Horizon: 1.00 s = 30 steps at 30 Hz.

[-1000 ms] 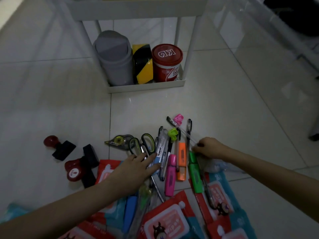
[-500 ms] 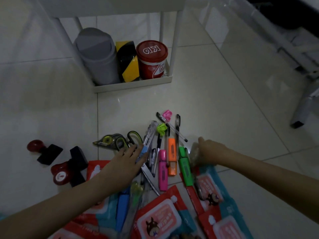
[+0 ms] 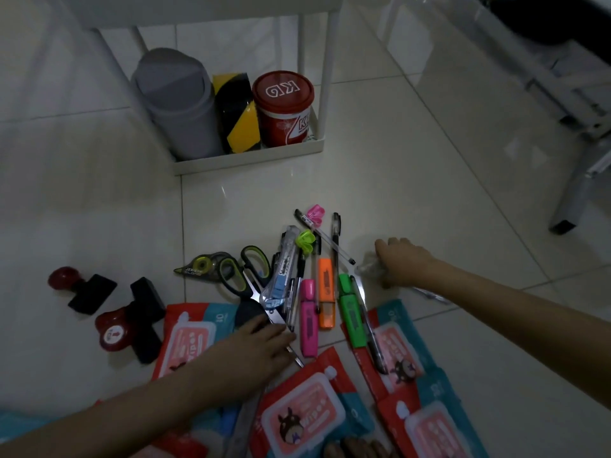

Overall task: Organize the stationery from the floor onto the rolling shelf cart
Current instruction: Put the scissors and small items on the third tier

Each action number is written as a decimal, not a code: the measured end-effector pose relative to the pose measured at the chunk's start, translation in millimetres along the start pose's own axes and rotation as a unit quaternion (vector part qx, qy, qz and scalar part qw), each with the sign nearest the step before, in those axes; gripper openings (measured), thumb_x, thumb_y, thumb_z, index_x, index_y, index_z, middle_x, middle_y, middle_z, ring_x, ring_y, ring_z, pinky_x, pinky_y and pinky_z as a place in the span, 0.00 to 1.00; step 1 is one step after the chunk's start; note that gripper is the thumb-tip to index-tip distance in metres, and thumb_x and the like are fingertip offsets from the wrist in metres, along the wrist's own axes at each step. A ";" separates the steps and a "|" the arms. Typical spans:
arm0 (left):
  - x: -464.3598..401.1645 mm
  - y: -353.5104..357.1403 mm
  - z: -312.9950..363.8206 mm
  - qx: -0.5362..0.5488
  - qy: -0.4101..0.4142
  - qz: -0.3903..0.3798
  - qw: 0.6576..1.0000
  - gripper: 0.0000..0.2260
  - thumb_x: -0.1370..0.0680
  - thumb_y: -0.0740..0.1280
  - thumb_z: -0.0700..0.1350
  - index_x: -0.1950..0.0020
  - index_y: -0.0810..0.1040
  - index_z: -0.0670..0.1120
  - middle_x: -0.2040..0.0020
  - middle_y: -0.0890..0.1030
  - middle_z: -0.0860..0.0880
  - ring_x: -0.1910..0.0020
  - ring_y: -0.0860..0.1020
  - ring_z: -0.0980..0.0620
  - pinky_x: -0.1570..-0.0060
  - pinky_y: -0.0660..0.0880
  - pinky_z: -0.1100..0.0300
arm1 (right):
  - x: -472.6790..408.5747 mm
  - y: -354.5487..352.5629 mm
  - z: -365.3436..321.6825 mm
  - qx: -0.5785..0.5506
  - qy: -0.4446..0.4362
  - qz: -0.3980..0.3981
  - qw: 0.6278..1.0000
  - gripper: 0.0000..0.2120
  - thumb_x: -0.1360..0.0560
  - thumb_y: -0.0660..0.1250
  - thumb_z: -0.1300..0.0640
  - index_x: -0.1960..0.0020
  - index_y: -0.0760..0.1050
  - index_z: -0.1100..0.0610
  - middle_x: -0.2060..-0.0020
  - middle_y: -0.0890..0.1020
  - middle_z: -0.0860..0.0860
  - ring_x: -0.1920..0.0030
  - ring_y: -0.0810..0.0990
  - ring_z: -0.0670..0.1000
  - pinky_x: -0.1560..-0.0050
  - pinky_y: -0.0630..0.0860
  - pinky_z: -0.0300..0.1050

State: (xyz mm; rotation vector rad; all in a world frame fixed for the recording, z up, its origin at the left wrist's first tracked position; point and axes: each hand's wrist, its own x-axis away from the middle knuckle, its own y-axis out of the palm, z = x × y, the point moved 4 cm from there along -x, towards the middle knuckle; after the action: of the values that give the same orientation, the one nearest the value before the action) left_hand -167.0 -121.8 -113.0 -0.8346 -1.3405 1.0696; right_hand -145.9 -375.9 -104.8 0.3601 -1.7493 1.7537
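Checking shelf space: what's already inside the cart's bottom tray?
The bottom tray holds a grey swing-lid bin, a black-and-yellow tape roll and a red lidded tub. Anything behind them is hidden.

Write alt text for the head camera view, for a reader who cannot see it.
Two bare hands reach into stationery scattered on a tiled floor: the left hand rests over scissors, the right hand touches a clear plastic wrapper. Behind stands a white cart.
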 end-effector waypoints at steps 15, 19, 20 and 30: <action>-24.8 -66.1 -31.4 0.860 -0.213 0.136 0.443 0.14 0.31 0.62 0.57 0.51 0.78 0.52 0.53 0.84 0.51 0.51 0.82 0.51 0.49 0.77 0.56 | 35.7 -89.3 -65.0 -0.538 -0.119 -0.106 0.828 0.12 0.26 0.67 0.52 0.55 0.76 0.62 0.64 0.82 0.53 0.66 0.82 0.47 0.65 0.80 0.35; -24.1 -73.7 -32.7 0.879 -0.232 0.177 0.378 0.07 0.23 0.60 0.41 0.49 0.77 0.42 0.66 0.84 0.46 0.70 0.82 0.53 0.70 0.80 0.64 | 38.2 -80.6 -98.5 -0.537 -0.169 -0.125 0.817 0.17 0.24 0.61 0.46 0.56 0.77 0.60 0.61 0.82 0.55 0.61 0.82 0.51 0.58 0.79 0.39; -21.9 -68.2 -36.9 0.874 -0.254 0.189 0.369 0.06 0.22 0.60 0.38 0.48 0.75 0.40 0.71 0.81 0.48 0.76 0.78 0.55 0.76 0.75 0.66 | 34.1 -79.7 -98.0 -0.567 -0.152 -0.124 0.800 0.18 0.23 0.59 0.46 0.55 0.77 0.60 0.62 0.81 0.55 0.62 0.81 0.51 0.59 0.79 0.39; 5.6 -33.7 -79.9 0.854 -0.361 0.297 0.230 0.12 0.20 0.55 0.44 0.61 0.70 0.42 0.82 0.61 0.54 0.86 0.60 0.60 0.84 0.58 0.73 | -8.5 -34.6 -118.9 -0.219 -0.199 -0.020 0.955 0.23 0.22 0.60 0.49 0.31 0.64 0.58 0.40 0.76 0.59 0.43 0.76 0.58 0.48 0.71 0.43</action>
State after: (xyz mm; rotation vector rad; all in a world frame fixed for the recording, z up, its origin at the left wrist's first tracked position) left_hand -84.3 -118.6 -86.6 1.2041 0.4618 2.6540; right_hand -90.8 -265.4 -92.0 0.5763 -2.3320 1.2696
